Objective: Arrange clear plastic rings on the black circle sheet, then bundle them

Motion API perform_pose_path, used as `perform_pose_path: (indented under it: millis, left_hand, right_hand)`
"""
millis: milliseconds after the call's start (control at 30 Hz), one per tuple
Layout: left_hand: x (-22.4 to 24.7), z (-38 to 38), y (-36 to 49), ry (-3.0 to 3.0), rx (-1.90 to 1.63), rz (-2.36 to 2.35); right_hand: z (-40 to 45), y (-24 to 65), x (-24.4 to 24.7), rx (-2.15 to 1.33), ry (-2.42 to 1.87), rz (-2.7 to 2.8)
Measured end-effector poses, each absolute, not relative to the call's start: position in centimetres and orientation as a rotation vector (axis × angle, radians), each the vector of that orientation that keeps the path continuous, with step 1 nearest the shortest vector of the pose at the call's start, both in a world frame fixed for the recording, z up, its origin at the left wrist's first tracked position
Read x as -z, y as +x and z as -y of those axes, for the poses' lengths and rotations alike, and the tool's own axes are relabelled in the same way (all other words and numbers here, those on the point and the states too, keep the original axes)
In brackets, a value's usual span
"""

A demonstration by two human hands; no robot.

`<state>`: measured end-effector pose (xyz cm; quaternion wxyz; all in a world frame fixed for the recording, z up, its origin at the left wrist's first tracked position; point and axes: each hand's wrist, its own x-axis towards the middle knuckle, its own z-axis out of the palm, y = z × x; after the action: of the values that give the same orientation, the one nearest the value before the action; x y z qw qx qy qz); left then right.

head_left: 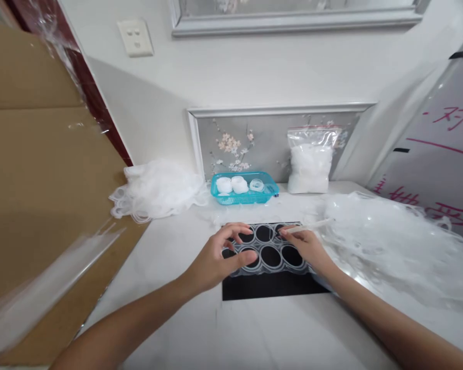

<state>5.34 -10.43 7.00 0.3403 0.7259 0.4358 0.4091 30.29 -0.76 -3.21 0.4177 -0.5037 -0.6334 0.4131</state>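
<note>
A clear plastic sheet with rows of round openings point(270, 245) lies on a black mat point(270, 289) in front of me. Over its left side is my left hand point(219, 257), thumb and fingers spread apart in a curve with nothing held between them. My right hand point(303, 244) is at the sheet's upper right and pinches a thin white stick-like tool point(318, 224). The tool's back end points right; its tip, near the top row of rings, is too small to make out.
Behind the mat stands a blue plastic basket point(245, 199) with stacks of white rings. A zip bag of white material point(310, 167) leans on the wall. White ring-like pieces point(158, 190) are heaped left, and a larger translucent heap point(401, 246) lies right. Cardboard point(42, 169) stands left.
</note>
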Motion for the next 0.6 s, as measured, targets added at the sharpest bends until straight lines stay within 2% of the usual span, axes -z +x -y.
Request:
perform_pose_path:
  millis: [200,267,333,433,533,600]
  left_hand:
    - [-9.9,11.6,8.1,2.037,-1.216,-0.984]
    - [-10.3,11.8,8.5,2.453,-1.39,-0.902]
    - [-10.5,12.1,8.8,3.125,-1.459,-0.618]
    - [-10.9,12.3,9.5,3.768,-1.252,-0.03]
    - [-10.6,12.6,10.2,3.693,-1.264,0.154]
    - [-9.8,13.0,10.3,3.386,-1.169,-0.157]
  right_hand:
    - [0.0,31.3,1.8,-1.307,-1.101,1.147]
    - [0.0,31.6,1.7,-1.329,-1.075,1.145]
    - [0.0,31.9,1.8,-1.323,-1.091,1.181]
    - [0.1,32.2,2.0,-1.305,-1.095,1.228]
    - [0.1,32.1,1.9,-1.272,-1.101,1.274]
    - [0.2,32.0,1.7,-1.264,-1.107,1.28]
